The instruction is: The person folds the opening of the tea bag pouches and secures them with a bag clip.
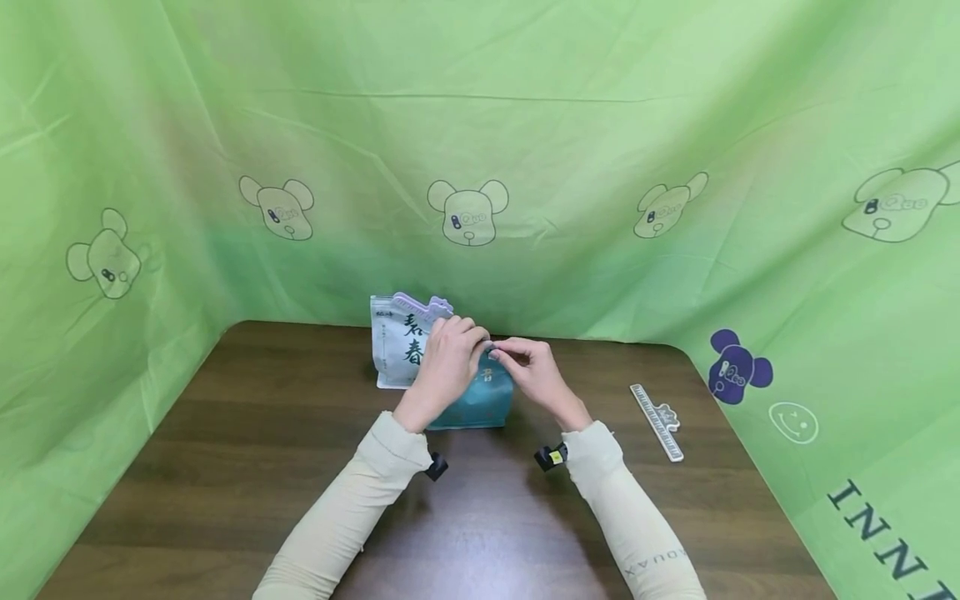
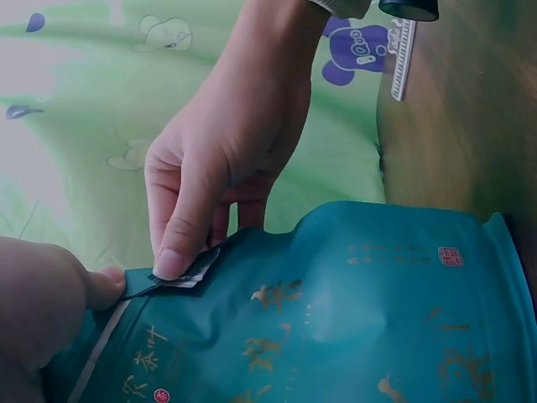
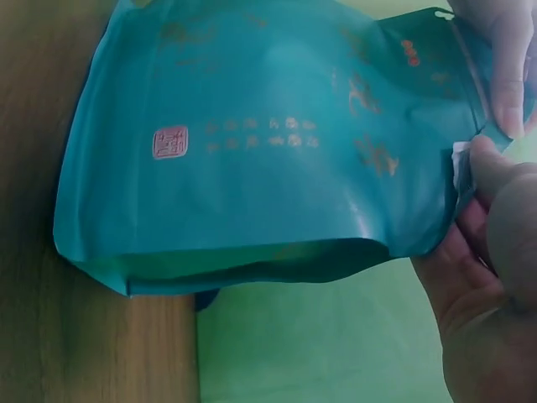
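Note:
A teal stand-up pouch (image 1: 480, 404) with gold lettering stands upright on the brown table (image 1: 262, 467), mid-table. My left hand (image 1: 450, 358) and my right hand (image 1: 525, 367) both pinch its top edge, close together. In the left wrist view the right hand (image 2: 226, 159) pinches the pouch's (image 2: 352, 319) top strip between thumb and fingers. In the right wrist view my right hand's fingertips (image 3: 491, 168) pinch the teal pouch's (image 3: 268, 151) top edge. Behind it stands a white pouch (image 1: 393, 346) with dark characters, a lilac sealing clip (image 1: 423, 306) on its top.
A white-grey sealing clip (image 1: 657, 421) lies flat on the table to the right of my right hand. Green cloth with bear prints (image 1: 468, 212) walls the table at the back and both sides. Bare wood stretches left and toward me.

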`<state>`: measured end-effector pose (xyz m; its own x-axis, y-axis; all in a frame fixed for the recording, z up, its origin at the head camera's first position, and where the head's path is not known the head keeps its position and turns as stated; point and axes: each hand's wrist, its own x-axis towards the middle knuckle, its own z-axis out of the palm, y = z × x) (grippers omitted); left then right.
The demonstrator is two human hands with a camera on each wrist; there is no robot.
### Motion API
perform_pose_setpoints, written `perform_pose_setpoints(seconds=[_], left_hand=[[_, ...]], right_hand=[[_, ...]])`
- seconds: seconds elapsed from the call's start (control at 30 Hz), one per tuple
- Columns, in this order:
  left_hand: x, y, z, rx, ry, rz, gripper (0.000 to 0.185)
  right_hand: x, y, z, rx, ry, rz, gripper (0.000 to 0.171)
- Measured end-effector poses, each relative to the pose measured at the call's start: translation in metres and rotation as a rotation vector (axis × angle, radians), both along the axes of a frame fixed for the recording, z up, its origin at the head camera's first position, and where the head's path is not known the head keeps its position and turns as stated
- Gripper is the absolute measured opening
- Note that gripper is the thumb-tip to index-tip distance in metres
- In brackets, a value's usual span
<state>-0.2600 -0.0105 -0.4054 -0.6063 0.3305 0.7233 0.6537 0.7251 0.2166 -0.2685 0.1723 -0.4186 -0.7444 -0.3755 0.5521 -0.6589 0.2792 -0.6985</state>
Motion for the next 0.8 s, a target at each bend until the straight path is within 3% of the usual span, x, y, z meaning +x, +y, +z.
perform_pose_setpoints(seconds=[0.43, 0.8], left_hand=[[-0.002, 0.001, -0.001, -0.015, 0.029, 0.003, 0.005], [-0.004, -0.001, -0.001, -0.012, 0.013, 0.0, 0.005]], right_hand=[[-0.004, -0.001, -0.009, -0.066, 0.143, 0.004, 0.016], [-0.007, 0.002, -0.022, -0.092, 0.05, -0.047, 0.009]])
